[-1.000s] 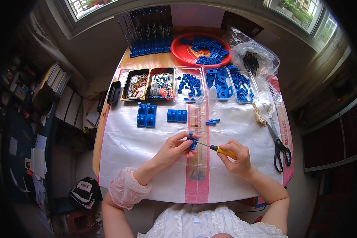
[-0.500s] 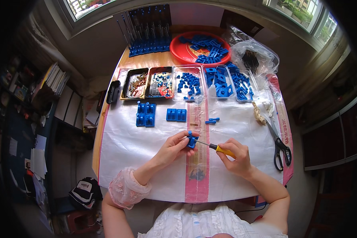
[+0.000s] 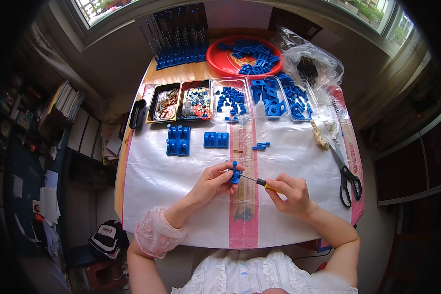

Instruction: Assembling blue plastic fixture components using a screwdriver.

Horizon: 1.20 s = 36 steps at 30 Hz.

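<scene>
Compared with the pictures taken a moment earlier, very little had changed: the left hand (image 3: 214, 181) was at the same place near the middle of the white sheet (image 3: 152, 176), with its fingers closed in a pinch around a small blue plastic part (image 3: 234, 174), which it held just above the pink stripe of the sheet. The right hand (image 3: 288, 193) gripped the yellow handle of a small screwdriver (image 3: 256, 180), all fingers wrapped on it, and the metal tip touched the blue part as it did before. The only difference seemed to be a slight turn of the part and the tool, so the work on this piece was probably in the middle, not finished. Two blue blocks (image 3: 178, 140) and a flat blue pair (image 3: 216, 139) lay further on the sheet, apart from the hands, and the scissors (image 3: 347, 171) rested at the right edge, untouched.
</scene>
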### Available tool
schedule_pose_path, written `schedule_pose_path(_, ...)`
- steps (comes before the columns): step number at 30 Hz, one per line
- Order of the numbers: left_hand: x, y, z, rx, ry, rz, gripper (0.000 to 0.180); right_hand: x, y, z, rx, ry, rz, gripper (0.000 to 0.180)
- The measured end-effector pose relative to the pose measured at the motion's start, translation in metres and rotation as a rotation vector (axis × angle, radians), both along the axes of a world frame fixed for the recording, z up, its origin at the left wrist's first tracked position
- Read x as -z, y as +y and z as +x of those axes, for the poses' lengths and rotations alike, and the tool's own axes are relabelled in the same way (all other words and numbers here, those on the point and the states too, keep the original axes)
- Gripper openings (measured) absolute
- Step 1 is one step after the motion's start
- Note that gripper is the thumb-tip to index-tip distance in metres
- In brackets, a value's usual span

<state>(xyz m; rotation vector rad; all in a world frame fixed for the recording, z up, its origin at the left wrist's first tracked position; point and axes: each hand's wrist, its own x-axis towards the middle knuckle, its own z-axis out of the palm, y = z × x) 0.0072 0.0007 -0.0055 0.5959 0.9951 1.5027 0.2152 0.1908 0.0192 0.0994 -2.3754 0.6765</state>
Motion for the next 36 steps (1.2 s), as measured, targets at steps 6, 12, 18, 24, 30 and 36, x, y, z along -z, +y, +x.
schedule_pose_path(6,-0.001,0.000,0.001,-0.019,-0.015,-0.014,0.035,0.000,-0.002,0.001,0.051,0.016,0.055,0.025)
schedule_pose_path(12,-0.001,0.002,0.003,-0.061,0.041,-0.029,0.032,0.000,-0.004,0.002,0.062,0.030,0.073,0.025)
schedule_pose_path(18,-0.002,0.003,0.000,-0.038,0.199,-0.063,0.031,-0.001,-0.001,0.002,0.063,0.034,0.083,0.026)
schedule_pose_path(24,-0.008,0.003,-0.001,-0.044,0.200,-0.078,0.030,-0.001,0.004,0.002,0.029,0.025,0.063,0.028)
schedule_pose_path(30,0.001,0.003,-0.002,-0.076,0.128,-0.098,0.023,-0.001,0.003,0.001,0.010,0.011,0.051,0.028)
schedule_pose_path(36,0.003,0.003,-0.003,-0.045,0.110,-0.078,0.017,-0.006,0.003,0.005,0.016,-0.043,0.050,0.032)
